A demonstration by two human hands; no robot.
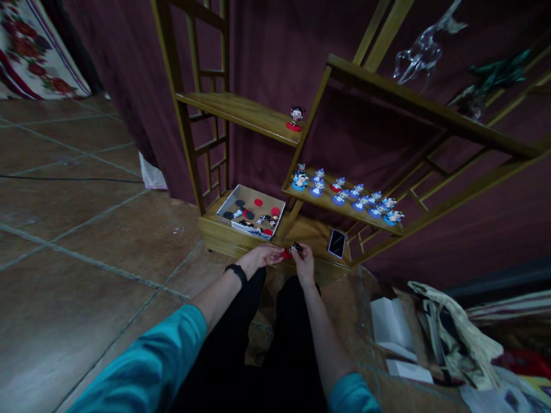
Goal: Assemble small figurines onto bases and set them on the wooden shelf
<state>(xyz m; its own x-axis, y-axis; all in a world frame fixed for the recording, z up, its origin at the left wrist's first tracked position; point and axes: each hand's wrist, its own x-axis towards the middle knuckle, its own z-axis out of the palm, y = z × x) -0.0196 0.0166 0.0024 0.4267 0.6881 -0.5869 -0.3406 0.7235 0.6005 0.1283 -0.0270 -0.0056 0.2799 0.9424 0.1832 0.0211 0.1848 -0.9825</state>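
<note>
Close together in front of the low shelf, both my hands are closed on small things. My left hand [270,254] pinches a red round base [286,253]. In my right hand [305,264] is a small dark-haired figurine [295,247], touching or very near the red base; whether they are joined I cannot tell. Just beyond my left hand stands an open cardboard box [228,201] with loose figurines and several red and dark discs in it. A similar figurine on a red base [296,117] stands on the upper left shelf.
Several blue and white figurines [340,197] stand in rows on the middle shelf [301,192]. A phone [337,243] lies on the bottom shelf at right. A glass horse [419,51] is higher up. White boxes [391,324] and cloth [460,332] lie on the floor at right.
</note>
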